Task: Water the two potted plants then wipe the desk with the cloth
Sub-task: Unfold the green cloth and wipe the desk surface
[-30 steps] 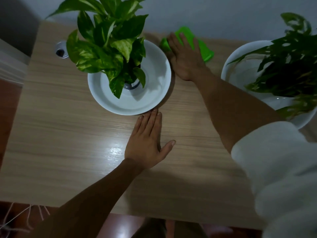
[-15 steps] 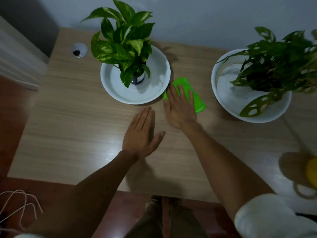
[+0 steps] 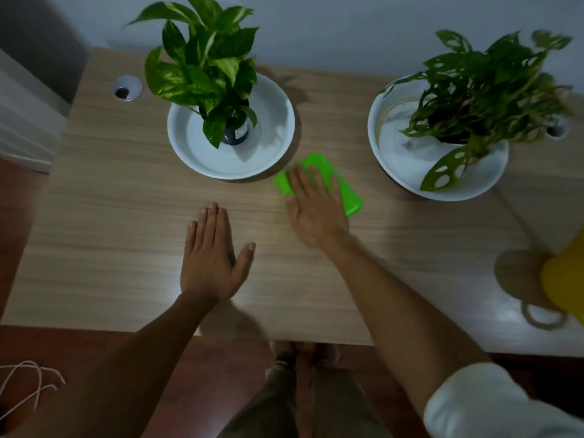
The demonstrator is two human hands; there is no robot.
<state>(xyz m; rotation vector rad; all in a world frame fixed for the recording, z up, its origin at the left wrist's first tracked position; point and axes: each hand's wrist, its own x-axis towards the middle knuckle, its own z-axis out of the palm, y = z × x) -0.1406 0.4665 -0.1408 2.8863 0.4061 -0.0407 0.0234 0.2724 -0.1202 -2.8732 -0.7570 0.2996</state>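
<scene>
A bright green cloth (image 3: 349,197) lies flat on the wooden desk (image 3: 110,241) between two white saucers. My right hand (image 3: 314,210) presses on top of it, fingers spread, covering its middle. My left hand (image 3: 210,256) rests palm down on the desk nearer the front, holding nothing. The left potted plant (image 3: 205,67), with broad variegated leaves, stands in a white saucer (image 3: 271,143). The right potted plant (image 3: 480,86), with holed leaves, stands in another white saucer (image 3: 398,159).
A yellow container (image 3: 565,276) shows at the right edge of the desk. A cable grommet (image 3: 127,87) sits at the back left and another grommet (image 3: 557,128) behind the right plant. My legs and the red floor lie below the desk's front edge.
My right hand has slid the green cloth from the back of the desk toward me, between the two saucers. The left hand stays flat on the desk.
</scene>
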